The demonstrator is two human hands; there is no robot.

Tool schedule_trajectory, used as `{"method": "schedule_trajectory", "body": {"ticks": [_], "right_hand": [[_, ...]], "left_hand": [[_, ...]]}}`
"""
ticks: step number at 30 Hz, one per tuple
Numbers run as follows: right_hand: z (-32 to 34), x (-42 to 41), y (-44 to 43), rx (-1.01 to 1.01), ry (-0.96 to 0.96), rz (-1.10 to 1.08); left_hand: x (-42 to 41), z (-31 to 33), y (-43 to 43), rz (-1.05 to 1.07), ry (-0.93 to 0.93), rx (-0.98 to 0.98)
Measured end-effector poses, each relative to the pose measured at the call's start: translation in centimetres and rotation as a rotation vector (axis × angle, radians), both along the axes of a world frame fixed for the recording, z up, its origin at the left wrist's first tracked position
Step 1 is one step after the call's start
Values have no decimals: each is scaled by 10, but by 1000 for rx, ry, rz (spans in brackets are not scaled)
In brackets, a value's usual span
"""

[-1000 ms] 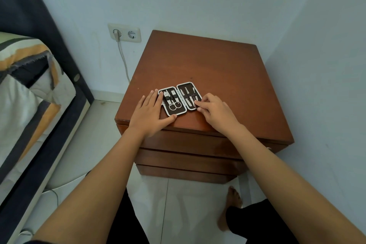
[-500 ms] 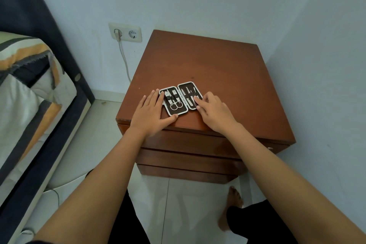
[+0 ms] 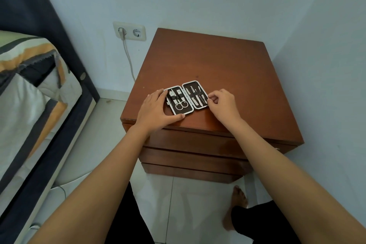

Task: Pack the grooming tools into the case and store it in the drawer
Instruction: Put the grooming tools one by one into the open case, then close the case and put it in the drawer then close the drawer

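A small black case (image 3: 186,97) with a white rim lies open flat on the brown wooden nightstand (image 3: 208,69), near its front edge. Scissors and clippers sit strapped in its left half, several slim metal tools in its right half. My left hand (image 3: 156,110) lies flat against the case's left side, thumb along its front edge. My right hand (image 3: 223,103) is at the right edge, fingertips pinched on the rim of the right half. The top drawer (image 3: 198,142) below is closed.
Two more closed drawers sit under the top one. A bed with a striped cover (image 3: 29,89) stands at the left. A wall socket (image 3: 129,30) with a plugged cable is behind the nightstand. A wall runs close on the right. A bare foot (image 3: 237,198) rests on the tiled floor.
My right hand has slid off the tools in the right half to the case's right edge and curled its fingers on the rim. My left hand has hardly moved.
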State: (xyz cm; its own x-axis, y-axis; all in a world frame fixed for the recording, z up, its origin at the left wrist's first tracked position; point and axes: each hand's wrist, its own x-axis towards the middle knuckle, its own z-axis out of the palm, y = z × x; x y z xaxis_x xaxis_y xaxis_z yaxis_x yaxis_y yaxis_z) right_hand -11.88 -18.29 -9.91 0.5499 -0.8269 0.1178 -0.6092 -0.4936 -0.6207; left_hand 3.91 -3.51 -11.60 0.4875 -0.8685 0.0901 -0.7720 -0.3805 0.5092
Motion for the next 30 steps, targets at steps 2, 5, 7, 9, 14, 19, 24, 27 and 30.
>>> {"method": "schedule_trajectory", "body": {"ticks": [2, 5, 7, 9, 14, 19, 24, 27, 30], "right_hand": [[1, 5, -2, -12, 20, -20], [5, 6, -9, -54, 65, -11], [9, 4, -15, -107, 43, 8], [16, 0, -17, -165, -13, 48], [27, -23, 2, -336, -111, 233], [-3, -50, 26, -371, -22, 356], [-8, -41, 33, -227, -124, 160], [-8, -35, 33, -185, -128, 100], [-7, -35, 30, -187, -105, 96]], "left_hand": [[-1, 2, 1, 6, 3, -13], [-4, 3, 5, -19, -18, -13], [-9, 3, 5, -75, -31, -32], [-17, 1, 3, -109, -7, -73], [-38, -4, -8, 22, 25, -184], [-47, -6, -16, 150, -15, -195], [-50, -6, -12, 137, 25, -226], [-52, -5, -13, 165, 4, -217], [-54, -6, -13, 170, -33, -179]]}}
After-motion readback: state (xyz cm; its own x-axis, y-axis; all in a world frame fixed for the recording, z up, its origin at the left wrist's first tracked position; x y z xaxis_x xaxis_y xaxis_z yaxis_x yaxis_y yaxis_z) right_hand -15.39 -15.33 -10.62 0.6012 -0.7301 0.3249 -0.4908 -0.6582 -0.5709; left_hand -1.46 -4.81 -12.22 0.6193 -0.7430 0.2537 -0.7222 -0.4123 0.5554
